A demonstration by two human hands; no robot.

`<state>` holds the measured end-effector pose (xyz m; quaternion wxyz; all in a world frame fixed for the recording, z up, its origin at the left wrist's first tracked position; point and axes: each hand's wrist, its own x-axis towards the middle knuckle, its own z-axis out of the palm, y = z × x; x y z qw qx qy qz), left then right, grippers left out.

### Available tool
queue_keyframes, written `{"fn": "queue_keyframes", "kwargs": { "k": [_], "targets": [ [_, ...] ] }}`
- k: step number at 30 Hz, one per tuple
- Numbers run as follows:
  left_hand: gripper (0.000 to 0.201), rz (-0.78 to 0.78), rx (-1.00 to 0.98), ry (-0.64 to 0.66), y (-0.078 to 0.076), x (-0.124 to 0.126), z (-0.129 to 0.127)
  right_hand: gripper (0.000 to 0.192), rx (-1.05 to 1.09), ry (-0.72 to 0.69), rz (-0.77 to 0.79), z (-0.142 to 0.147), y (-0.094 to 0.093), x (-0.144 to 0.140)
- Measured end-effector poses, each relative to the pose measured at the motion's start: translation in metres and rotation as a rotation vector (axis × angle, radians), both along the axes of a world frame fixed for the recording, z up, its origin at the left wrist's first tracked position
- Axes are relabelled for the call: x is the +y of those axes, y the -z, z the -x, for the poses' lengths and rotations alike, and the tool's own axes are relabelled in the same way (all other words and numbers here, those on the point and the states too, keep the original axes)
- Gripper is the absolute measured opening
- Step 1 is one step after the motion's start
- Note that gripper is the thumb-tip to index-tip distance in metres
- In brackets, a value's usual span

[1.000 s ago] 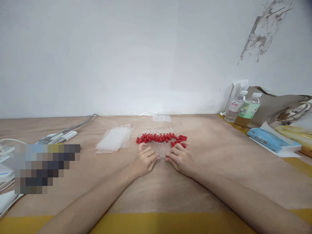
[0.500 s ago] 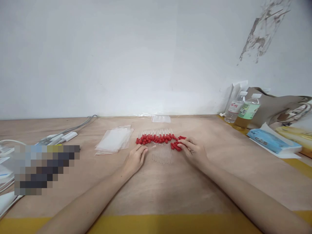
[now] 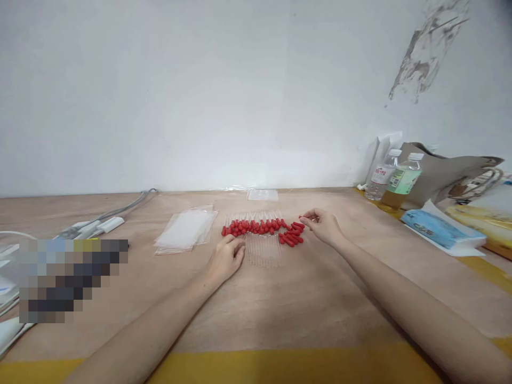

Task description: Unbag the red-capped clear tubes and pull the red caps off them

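Observation:
A row of glass droppers with red rubber bulbs (image 3: pixel 256 226) lies at the middle of the table, tips toward the wall. In front of them, clear glass tubes (image 3: pixel 264 252) lie side by side without bulbs. My left hand (image 3: pixel 228 257) rests at the left end of these tubes, fingers curled together; whatever they may hold is hidden. Right of the tubes is a small pile of loose red rubber bulbs (image 3: pixel 292 237). Just beyond the pile, my right hand (image 3: pixel 320 224) pinches one red rubber bulb (image 3: pixel 301 217) between thumb and fingers.
Clear plastic bags (image 3: pixel 186 229) are stacked at the left, and a smaller clear packet (image 3: pixel 262 195) lies by the wall. Cables (image 3: pixel 132 201) and a power strip (image 3: pixel 110 225) are farther left. Two bottles (image 3: pixel 402 181), a blue tissue pack (image 3: pixel 444 226) and a grey bag (image 3: pixel 448 168) stand right.
My right hand has moved up and away from the loose bulbs, with one red bulb at its fingertips. My left hand has shifted slightly and its fingers are more curled.

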<state>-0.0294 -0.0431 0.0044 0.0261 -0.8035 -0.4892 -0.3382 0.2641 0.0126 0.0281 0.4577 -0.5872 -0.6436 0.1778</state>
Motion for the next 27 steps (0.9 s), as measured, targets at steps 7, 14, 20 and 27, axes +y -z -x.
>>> {"fn": "queue_keyframes", "kwargs": {
  "k": [7, 14, 20, 27],
  "targets": [
    [0.029, 0.138, -0.092, 0.057, -0.007, -0.006, -0.004, 0.018, -0.022, -0.026, 0.075, 0.014, 0.005, 0.006],
    [0.025, 0.173, -0.120, 0.017, -0.009, -0.003, 0.000, 0.029, -0.198, 0.039, 0.110, 0.014, 0.003, -0.002],
    [0.019, 0.184, -0.166, -0.012, -0.003, 0.001, 0.005, 0.026, -0.391, 0.106, 0.202, 0.022, -0.018, 0.016],
    [0.018, 0.224, -0.227, -0.042, -0.001, 0.000, 0.010, 0.020, -0.505, 0.143, 0.438, 0.054, -0.024, 0.060]
  ]
}}
